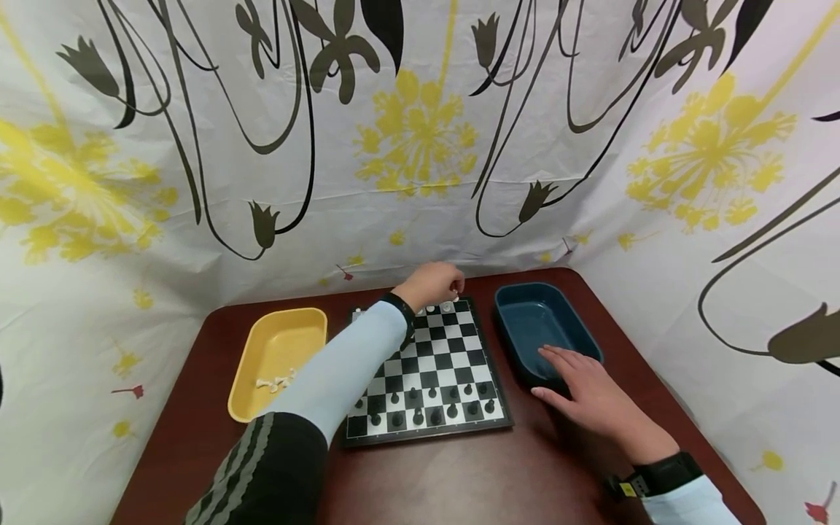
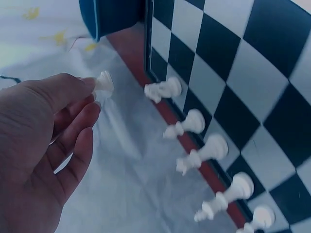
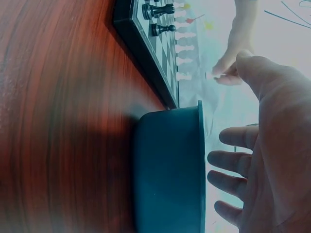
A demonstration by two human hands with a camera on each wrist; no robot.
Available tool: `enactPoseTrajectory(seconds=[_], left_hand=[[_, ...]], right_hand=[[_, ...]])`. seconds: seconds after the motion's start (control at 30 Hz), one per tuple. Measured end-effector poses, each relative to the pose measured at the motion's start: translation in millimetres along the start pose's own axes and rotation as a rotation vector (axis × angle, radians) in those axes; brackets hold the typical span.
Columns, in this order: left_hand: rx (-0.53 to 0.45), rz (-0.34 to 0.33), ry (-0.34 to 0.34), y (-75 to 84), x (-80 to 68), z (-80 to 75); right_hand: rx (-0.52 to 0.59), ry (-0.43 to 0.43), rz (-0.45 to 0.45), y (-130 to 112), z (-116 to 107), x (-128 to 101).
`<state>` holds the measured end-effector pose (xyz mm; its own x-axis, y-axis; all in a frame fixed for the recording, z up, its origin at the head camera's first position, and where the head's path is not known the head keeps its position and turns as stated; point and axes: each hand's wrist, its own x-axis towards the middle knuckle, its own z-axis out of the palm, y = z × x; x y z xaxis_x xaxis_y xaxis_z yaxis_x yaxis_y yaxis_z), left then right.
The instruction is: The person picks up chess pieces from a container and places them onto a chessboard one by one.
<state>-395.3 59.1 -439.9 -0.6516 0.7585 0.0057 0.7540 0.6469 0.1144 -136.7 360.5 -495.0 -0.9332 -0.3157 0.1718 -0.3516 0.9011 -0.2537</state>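
Observation:
My left hand [image 1: 432,283] pinches a white chess piece [image 2: 104,83] between thumb and fingers, above the far right corner of the chessboard [image 1: 426,363]. The fingers hide the upper part of that piece, so its kind cannot be told. Along the far edge, a row of white pieces stands on the board, among them a white knight [image 2: 164,90]. Black chess pieces [image 1: 418,417] fill the two rows nearest me. Over the near rim of the blue tray [image 1: 548,321], my right hand [image 1: 593,394] holds nothing, its fingers spread; contact with the rim cannot be told.
Left of the board sits a yellow tray [image 1: 275,339] with several white chess pieces [image 1: 275,381] in it. My left forearm crosses over the board's left part. A patterned cloth [image 1: 407,240] hangs behind the dark red table [image 1: 420,481].

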Motion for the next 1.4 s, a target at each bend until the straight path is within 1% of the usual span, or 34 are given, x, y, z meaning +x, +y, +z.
enactPoseTrajectory(seconds=[0.17,0.4,0.57,0.73,0.9,1.03,1.2,1.3,1.4], left_hand=[[0.005,-0.016,0.011,5.6,14.9,11.4],[0.002,-0.077,-0.025,5.2,29.3,28.0],[-0.023,-0.117,-0.024,2.0,33.1,37.7],[-0.031,-0.118,-0.028,-0.1,41.3,46.8],[-0.029,-0.133,-0.049,1.4,47.6,50.8],[-0.037,-0.145,-0.063,0.8,45.9,51.3],[-0.033,-0.125,-0.047,-2.2,39.2,47.2],[-0.032,-0.112,-0.033,-6.1,28.5,34.0],[-0.035,-0.098,-0.025,-11.4,10.4,15.1]], right_hand=[[-0.004,0.010,0.010,4.2,-0.4,-3.9],[-0.006,0.023,0.022,9.1,-0.8,-10.1],[-0.002,0.024,0.017,9.1,-0.9,-10.0],[-0.002,0.022,0.019,10.5,-0.8,-10.2],[-0.001,0.021,0.024,12.8,0.9,-10.7],[-0.001,0.016,0.021,12.2,1.9,-10.1],[-0.004,0.015,0.018,11.4,2.7,-9.2],[-0.010,0.017,0.017,11.0,3.2,-8.6],[-0.005,0.016,0.017,10.0,2.9,-8.3]])
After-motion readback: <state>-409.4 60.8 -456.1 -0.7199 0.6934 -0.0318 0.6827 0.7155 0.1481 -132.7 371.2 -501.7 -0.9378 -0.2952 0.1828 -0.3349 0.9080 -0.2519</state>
